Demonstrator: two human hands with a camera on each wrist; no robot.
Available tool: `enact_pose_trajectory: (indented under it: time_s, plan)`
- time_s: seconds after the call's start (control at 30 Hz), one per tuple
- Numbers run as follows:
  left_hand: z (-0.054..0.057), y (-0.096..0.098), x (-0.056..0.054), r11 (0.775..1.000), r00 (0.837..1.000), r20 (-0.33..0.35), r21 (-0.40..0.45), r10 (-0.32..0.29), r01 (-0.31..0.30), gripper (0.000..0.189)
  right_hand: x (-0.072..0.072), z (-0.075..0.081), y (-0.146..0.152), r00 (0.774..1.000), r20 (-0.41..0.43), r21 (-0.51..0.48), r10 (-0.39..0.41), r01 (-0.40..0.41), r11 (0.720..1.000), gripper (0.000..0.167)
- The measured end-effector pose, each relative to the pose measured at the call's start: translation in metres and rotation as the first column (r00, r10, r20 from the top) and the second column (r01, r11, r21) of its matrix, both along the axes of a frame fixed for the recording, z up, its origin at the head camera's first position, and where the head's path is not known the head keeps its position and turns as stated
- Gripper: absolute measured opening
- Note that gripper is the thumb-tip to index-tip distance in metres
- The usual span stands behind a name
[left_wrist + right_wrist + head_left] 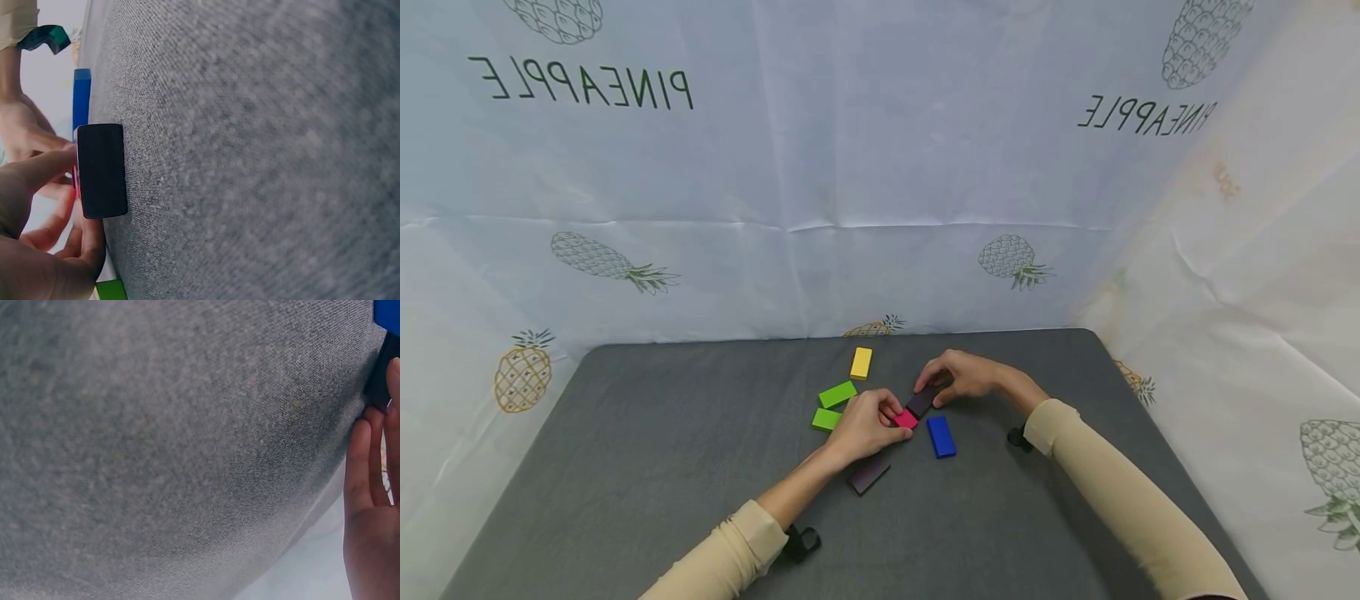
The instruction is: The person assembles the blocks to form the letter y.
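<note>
My left hand [862, 427] pinches a red block [906, 419] between thumb and fingers near the middle of the table. End to end with it lies a black block [922, 402], gripped by my right hand [964, 375] at its far end. The two blocks appear to touch. In the left wrist view the left hand [56, 231] mostly hides the red block, and a second black block [102, 170] stands out in front. The right wrist view shows the fingers of the right hand [375, 487] at the dark block [379, 381].
Just right of the red block lies a blue block [942, 437]. Two green blocks [838, 394] are left of it, one partly behind the left hand. A yellow block [861, 363] lies farther back. The other black block [868, 476] sits below the left wrist on the grey table [685, 467].
</note>
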State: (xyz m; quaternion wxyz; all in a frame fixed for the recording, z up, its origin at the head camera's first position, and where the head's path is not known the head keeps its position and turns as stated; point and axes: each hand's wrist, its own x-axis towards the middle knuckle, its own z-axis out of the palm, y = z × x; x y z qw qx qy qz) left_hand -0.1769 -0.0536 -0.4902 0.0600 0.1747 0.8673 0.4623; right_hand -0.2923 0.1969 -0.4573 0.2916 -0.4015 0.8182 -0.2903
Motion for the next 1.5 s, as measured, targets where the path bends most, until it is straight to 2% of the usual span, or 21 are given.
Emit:
enact_pose_trajectory:
  time_s: [0.87,0.93,1.03,1.17,1.3,1.5]
  plan:
    - [-0.001,0.001,0.0,1.0,1.0,-0.001,0.016,0.002,-0.002,0.026,0.003,0.005,-0.001,1.0,0.001,0.007,-0.001,0.001,1.0,0.038]
    - [-0.001,0.002,0.0,1.0,1.0,-0.001,0.014,0.003,-0.003,0.026,0.003,0.004,0.001,0.999,0.016,-0.012,-0.029,0.029,1.0,0.041]
    - [-0.001,0.002,0.0,1.0,1.0,0.0,0.015,0.003,-0.003,0.026,0.006,0.003,0.003,0.993,0.017,-0.036,-0.113,0.114,0.993,0.043]
    - [-0.001,0.001,0.001,1.0,1.0,0.004,0.017,0.004,-0.004,0.026,0.013,0.0,0.001,0.975,-0.012,-0.008,-0.222,0.222,0.975,0.04]
    - [-0.001,0.001,0.0,1.0,1.0,0.007,0.017,0.009,-0.009,0.026,0.018,0.0,-0.004,0.967,-0.052,0.049,-0.251,0.253,0.966,0.038]
    - [0.001,0.0,0.0,1.0,1.0,0.016,0.015,0.01,-0.01,0.026,0.02,0.001,-0.01,0.954,-0.067,0.072,-0.291,0.295,0.953,0.035]
